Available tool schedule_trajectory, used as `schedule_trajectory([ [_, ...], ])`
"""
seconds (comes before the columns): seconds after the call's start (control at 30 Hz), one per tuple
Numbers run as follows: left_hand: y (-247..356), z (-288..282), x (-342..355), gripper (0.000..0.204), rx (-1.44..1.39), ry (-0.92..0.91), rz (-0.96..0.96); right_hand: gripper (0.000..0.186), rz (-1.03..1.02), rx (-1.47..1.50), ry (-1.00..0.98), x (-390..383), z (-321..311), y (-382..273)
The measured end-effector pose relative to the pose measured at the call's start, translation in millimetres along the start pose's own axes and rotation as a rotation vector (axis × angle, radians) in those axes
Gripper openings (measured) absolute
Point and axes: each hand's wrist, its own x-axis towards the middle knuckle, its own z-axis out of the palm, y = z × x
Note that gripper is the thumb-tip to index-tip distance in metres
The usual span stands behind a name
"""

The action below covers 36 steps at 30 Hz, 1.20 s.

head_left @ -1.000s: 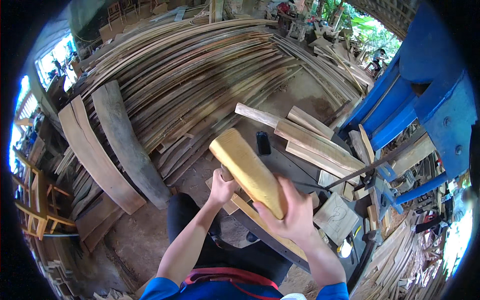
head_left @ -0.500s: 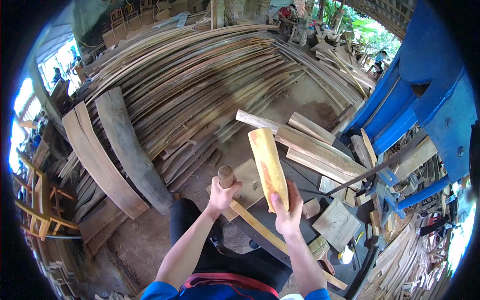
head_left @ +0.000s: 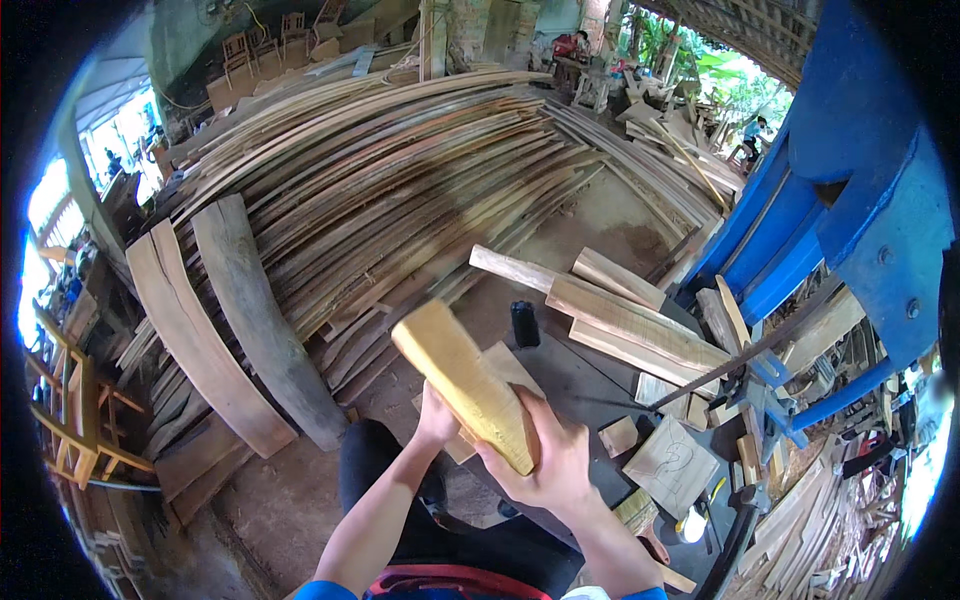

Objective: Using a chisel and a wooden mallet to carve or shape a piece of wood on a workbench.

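A thick yellowish wood block (head_left: 465, 380) is slanted in front of me, its far end up and to the left. My right hand (head_left: 545, 455) is closed around its near end, thumb on one side and fingers on the other. Close against the block's left side is my left hand (head_left: 433, 415), closed; the block hides most of its fingers and whatever is in them. Behind the block, a flat wood board (head_left: 515, 368) shows in part. Just past that board a small black cylinder (head_left: 524, 325) stands on the dark worktable (head_left: 585, 375).
Several wood pieces (head_left: 630, 320) lie at the table's far side. A saw blade (head_left: 745, 350) slants down from the big blue machine (head_left: 875, 240) on the right. Nearer are a board with a drawn outline (head_left: 670, 460) and a brush (head_left: 640, 515). Long planks (head_left: 400, 190) cover the floor ahead.
The wood block has swung left and tilted over toward my left hand. The round brown wooden piece gripped in my left hand is now out of sight. The black cylinder has come into view.
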Motion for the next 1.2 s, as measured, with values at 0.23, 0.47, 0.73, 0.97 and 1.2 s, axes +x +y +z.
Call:
schedule_trajectory([
  [0.23,20.7,7.3,0.3,0.014,-0.083,-0.026,-0.095,0.052,0.127,0.002,-0.058,-8.1,-1.4,0.9],
  [0.47,18.2,7.0,6.3,0.013,-0.041,-0.071,-0.197,0.053,0.135,0.075,0.03,-7.7,-1.9,7.3],
  [0.73,15.0,6.7,3.6,0.011,0.048,-0.094,-0.208,0.052,0.14,0.208,0.126,-12.1,-8.5,6.4],
  [0.97,5.5,0.5,6.2,0.015,0.057,-0.14,-0.211,0.055,0.095,0.142,0.109,-6.3,-14.4,3.7],
  [1.2,18.3,8.4,6.4,0.009,-0.055,-0.046,-0.189,0.055,0.123,0.058,0.061,-8.7,-7.6,13.2],
])
